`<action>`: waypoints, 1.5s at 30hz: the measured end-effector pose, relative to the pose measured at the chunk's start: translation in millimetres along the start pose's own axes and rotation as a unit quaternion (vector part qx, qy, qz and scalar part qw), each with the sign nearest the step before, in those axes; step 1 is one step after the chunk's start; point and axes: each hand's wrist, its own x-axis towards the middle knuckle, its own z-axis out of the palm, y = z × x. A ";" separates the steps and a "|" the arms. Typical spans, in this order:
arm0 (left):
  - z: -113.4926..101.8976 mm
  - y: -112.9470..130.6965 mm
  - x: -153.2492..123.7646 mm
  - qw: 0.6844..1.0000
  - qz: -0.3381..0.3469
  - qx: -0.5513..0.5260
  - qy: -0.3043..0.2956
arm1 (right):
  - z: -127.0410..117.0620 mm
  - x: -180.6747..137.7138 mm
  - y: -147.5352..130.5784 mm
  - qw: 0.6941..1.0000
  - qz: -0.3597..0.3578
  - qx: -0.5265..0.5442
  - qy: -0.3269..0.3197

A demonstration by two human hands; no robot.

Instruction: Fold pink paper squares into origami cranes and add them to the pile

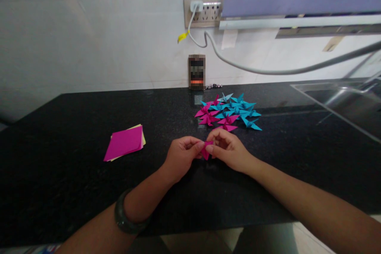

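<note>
Between my two hands is a small folded piece of magenta origami paper, its lower tip pointing toward me. My left hand pinches its left side between thumb and fingers. From the right, my right hand grips the other side, thumb in front. Just beyond my hands lies a group of folded paper cranes, with magenta cranes nearer and to the left, blue cranes to the right, and a pale blue crane at the back. Left of my hands rests a stack of square paper, magenta on top with yellow edges below.
A phone leans against the wall behind the cranes, beside a beaded string. A white cable runs from a wall socket to the right. The dark countertop meets a metal sink at the right.
</note>
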 end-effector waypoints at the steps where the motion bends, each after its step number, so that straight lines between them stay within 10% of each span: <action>1: -0.1 -0.1 0.1 1.000 0.016 0.022 0.007 | 0.6 0.6 0.6 1.000 0.020 0.005 0.008; 23: -3.0 -3.7 0.2 0.991 0.099 0.087 -0.002 | -1.6 1.7 1.7 0.997 0.067 -0.041 -0.013; 31: 0.5 -1.2 -3.1 0.992 0.112 0.058 -0.005 | -0.9 -2.0 -3.4 0.998 -0.029 -0.050 -0.004; 37: 2.4 0.9 -7.1 0.994 0.099 0.033 -0.013 | 0.8 -4.4 -8.6 0.991 -0.105 -0.083 0.007; 45: 2.0 -0.4 -1.5 1.000 0.011 -0.018 -0.010 | -2.3 1.2 -3.1 0.998 -0.020 -0.056 0.033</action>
